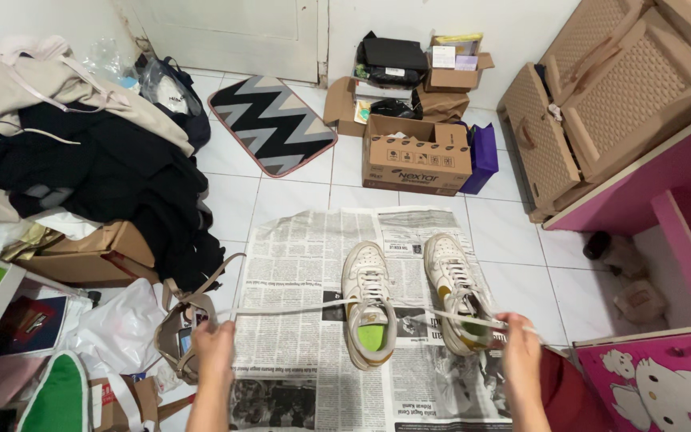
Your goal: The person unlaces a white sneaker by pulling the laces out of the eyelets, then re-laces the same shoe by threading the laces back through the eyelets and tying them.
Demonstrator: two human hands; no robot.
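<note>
Fingers of the left hand are pinched shut on one end of a white shoelace, and over on the other side the right hand is closed on the far end, so the lace runs taut between them, level across the view. It hangs just above a pair of worn white sneakers that sit side by side, toes pointing away, on spread newspaper over the tiled floor.

Risk number one, as I judge it: the grip is a fingertip pinch at both ends, and a lace pulled this tight could slip free on one side and whip down across the shoes. I cannot tell whether the lace is free of both sneakers or threaded into the right one, where it passes close over the tongue; if it is caught there, a hard tug would likely drag that shoe sideways off the paper.

Risk number two: clutter. A brown bag with a strap lies just beside the left hand, with a white plastic bag near it, and a loose end dropped there could snag. A pink cabinet crowds the right side, leaving little room for the elbow.
</note>
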